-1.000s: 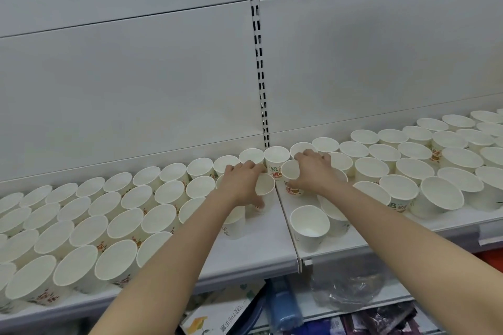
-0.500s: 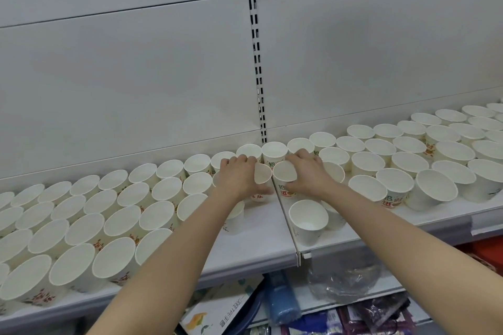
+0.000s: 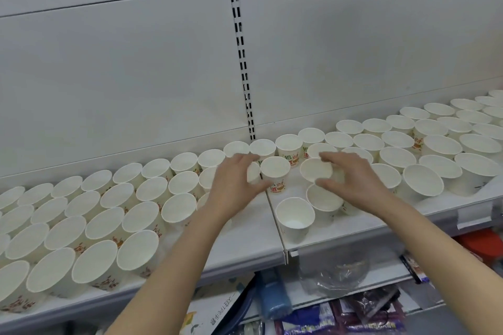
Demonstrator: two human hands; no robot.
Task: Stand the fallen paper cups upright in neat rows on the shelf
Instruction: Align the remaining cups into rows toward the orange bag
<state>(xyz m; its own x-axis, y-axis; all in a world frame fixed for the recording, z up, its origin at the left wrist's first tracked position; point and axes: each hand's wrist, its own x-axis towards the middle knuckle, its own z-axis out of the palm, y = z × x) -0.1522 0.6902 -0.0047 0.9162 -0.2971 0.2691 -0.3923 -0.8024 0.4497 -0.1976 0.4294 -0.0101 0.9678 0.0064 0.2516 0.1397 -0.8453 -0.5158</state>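
White paper cups with red-orange print stand in rows on the white shelf. My left hand hovers with fingers spread and arched beside an upright printed cup, its thumb just below that cup; another cup shows partly between thumb and fingers. My right hand curls its fingers and thumb round a cup that tilts its mouth toward me. Two more upright cups stand alone just in front of it.
Dense cup rows fill the shelf on the left and on the right. A slotted upright divides the grey back panel. Below the shelf edge lie a box, a clear plastic bag and packets.
Both hands have lifted from lying flat over the middle cups and drawn slightly apart. The left hand has let go of the printed cup, which now stands free.
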